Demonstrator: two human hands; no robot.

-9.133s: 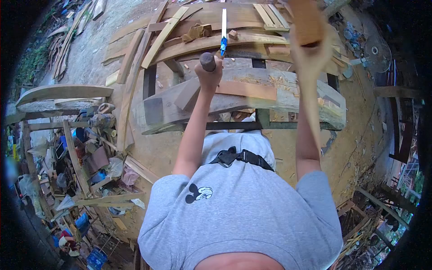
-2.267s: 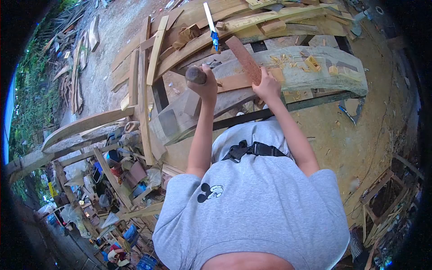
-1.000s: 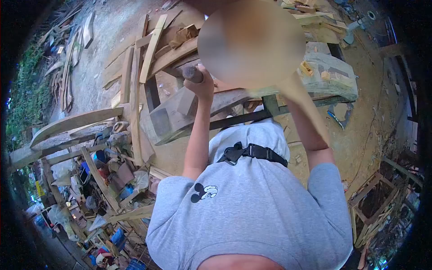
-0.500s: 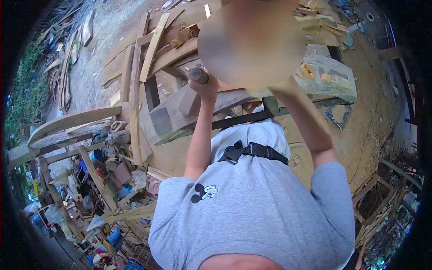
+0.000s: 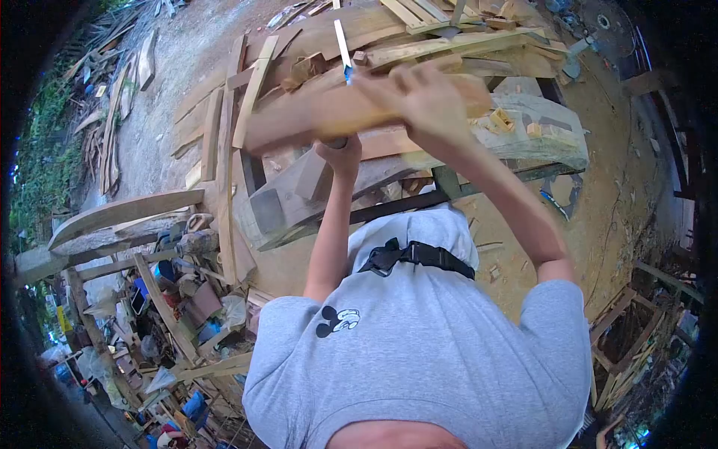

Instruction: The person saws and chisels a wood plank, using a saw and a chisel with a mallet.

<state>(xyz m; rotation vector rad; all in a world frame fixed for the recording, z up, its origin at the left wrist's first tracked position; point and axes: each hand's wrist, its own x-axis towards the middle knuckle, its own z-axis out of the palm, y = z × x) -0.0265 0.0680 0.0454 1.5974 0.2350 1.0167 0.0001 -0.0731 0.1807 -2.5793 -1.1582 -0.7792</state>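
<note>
A long reddish-brown wooden piece (image 5: 321, 112), blurred by motion, is held slanting above the workbench (image 5: 366, 179). My right hand (image 5: 430, 105) grips it near its right end, fingers over its upper side. Below its left part, my left hand (image 5: 342, 153) is closed round a dark, round-ended tool handle (image 5: 333, 141); the rest of that tool is hidden behind the wood. A reddish board (image 5: 389, 144) lies on the bench under my right hand. Small yellowish blocks (image 5: 502, 120) rest on the bench's right part.
Planks (image 5: 254, 90) and offcuts are stacked beyond the bench. A curved timber (image 5: 123, 213) lies at the left, above a heap of mixed clutter (image 5: 194, 292). A blue tool (image 5: 553, 202) is on the ground at the right. Wooden frames (image 5: 621, 329) stand lower right.
The long wooden piece and my right hand now show where a blurred patch covered the view. My left hand has barely moved and still grips the handle.
</note>
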